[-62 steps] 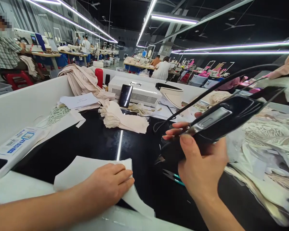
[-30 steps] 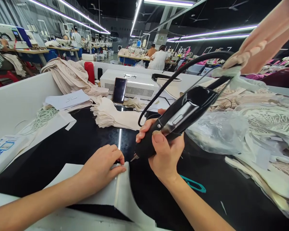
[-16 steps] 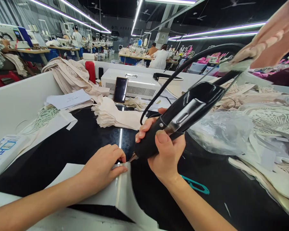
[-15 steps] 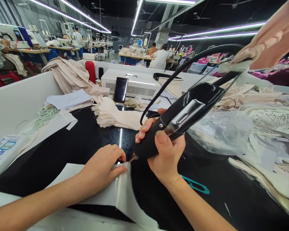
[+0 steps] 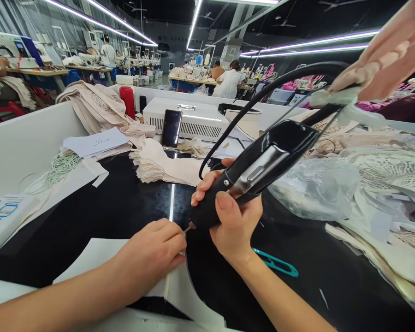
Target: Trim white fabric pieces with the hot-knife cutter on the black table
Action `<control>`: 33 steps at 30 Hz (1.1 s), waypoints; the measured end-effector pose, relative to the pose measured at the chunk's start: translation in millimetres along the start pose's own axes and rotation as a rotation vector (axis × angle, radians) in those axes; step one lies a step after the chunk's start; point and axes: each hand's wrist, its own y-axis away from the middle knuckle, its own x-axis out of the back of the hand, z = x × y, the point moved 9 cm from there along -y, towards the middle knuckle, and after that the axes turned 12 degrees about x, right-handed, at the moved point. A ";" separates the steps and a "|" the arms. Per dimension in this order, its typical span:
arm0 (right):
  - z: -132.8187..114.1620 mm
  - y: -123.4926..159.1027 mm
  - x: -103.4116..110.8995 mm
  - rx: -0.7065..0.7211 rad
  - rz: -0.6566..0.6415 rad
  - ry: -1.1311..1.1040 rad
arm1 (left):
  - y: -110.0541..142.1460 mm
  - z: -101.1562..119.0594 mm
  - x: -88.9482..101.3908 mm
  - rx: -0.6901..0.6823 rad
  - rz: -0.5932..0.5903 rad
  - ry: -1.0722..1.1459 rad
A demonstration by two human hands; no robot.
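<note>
My right hand [image 5: 233, 216] is wrapped around a black corded hot knife [image 5: 256, 173] with a metal lever along its side. The tool slants down to the left, and its thin tip [image 5: 190, 227] comes close to the fingers of my left hand. My left hand [image 5: 155, 249] is closed on the upper edge of a white sheet [image 5: 86, 256], with its fingertips partly hidden. One curved side of the sheet [image 5: 197, 295] runs down to the right. On the black work surface [image 5: 124, 207], a teal slotted tool [image 5: 276, 263] lies beside my right wrist.
A stack of beige fabric pieces [image 5: 166, 163], a phone [image 5: 172, 128] and a white vented box [image 5: 190, 115] stand behind. Plastic bags [image 5: 318, 189] and lace fill the right. A pinkish shape [image 5: 383, 64] hangs by the cord. People sit at sewing machines beyond.
My left hand has shifted slightly down the sheet's edge, and its fingers have curled in more. The tool's tip now shows more clearly beside it. The view has moved slightly.
</note>
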 end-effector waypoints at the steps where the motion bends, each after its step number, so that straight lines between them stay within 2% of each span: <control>1: 0.2 -0.3 -0.2 0.001 0.002 0.002 | 2.5 2.8 -4.3 -0.032 -0.009 -0.038; 6: 1.3 -1.6 -0.8 -0.008 0.005 0.050 | 13.9 6.0 -14.8 -0.110 0.000 -0.177; 12: -0.1 -2.0 -0.9 0.003 -0.003 0.044 | 23.9 14.7 -6.0 -0.190 0.131 -0.304; 19: 0.0 -0.6 0.1 0.002 0.002 0.045 | 24.6 16.5 -1.9 -0.182 0.177 -0.305; 33: -4.2 -5.8 3.5 -0.027 0.048 0.054 | 26.5 10.3 -8.1 -0.134 0.117 -0.276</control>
